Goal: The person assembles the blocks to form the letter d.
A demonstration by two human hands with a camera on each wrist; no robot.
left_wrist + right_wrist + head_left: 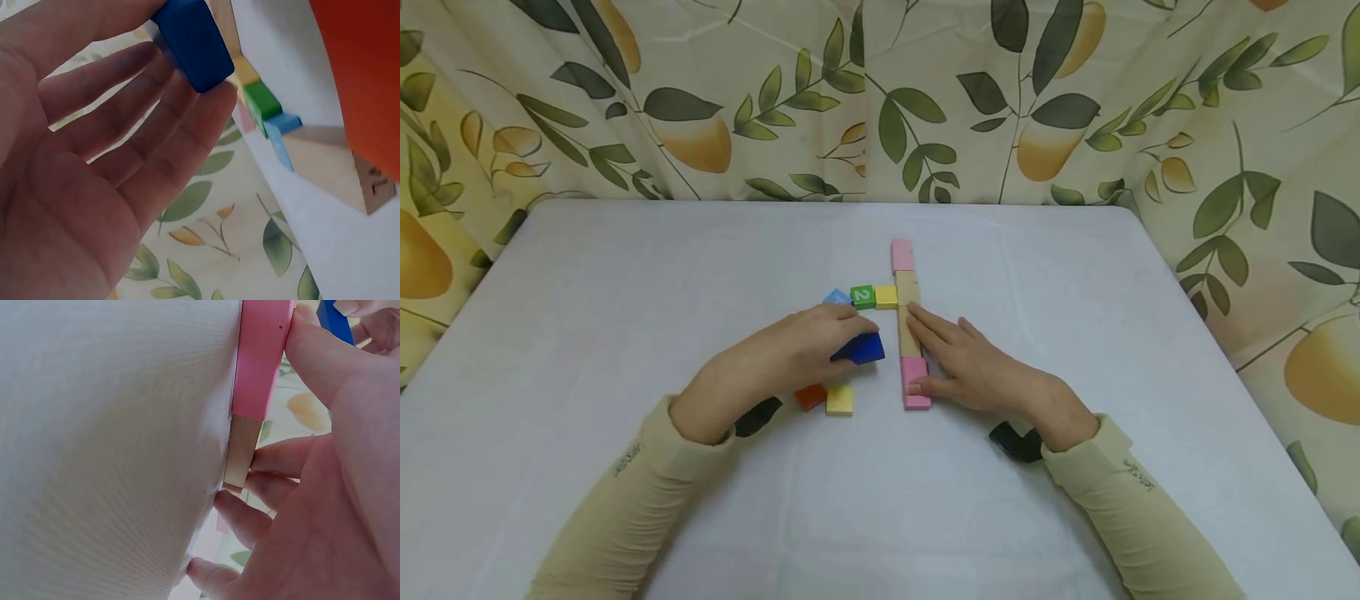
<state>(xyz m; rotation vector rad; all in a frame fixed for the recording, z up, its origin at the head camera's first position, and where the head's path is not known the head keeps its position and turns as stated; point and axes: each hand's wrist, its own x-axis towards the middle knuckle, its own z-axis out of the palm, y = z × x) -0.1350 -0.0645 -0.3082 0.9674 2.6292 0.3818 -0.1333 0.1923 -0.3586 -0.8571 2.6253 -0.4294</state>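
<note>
Between thumb and fingertips, my left hand (801, 343) pinches a blue block (867, 348), held over the table left of a straight row of blocks. My right hand (973, 360) lies along that row's right side with its fingers extended. Its fingertips touch a plain wooden block (908, 332), and its thumb is on the near pink block (914, 369). A second pink block (902, 253) ends the row at the far side. Branching left from the row are a yellow block (886, 297), a green block (862, 297) marked 2 and a light blue block (837, 297), partly behind my left hand.
Under my left wrist lie an orange-red block (810, 397) and another yellow block (839, 402). The left wrist view also shows a wooden block (325, 156) beside the light blue one. A white-covered table (662, 267) holds everything, with leaf-patterned cloth (940, 100) behind.
</note>
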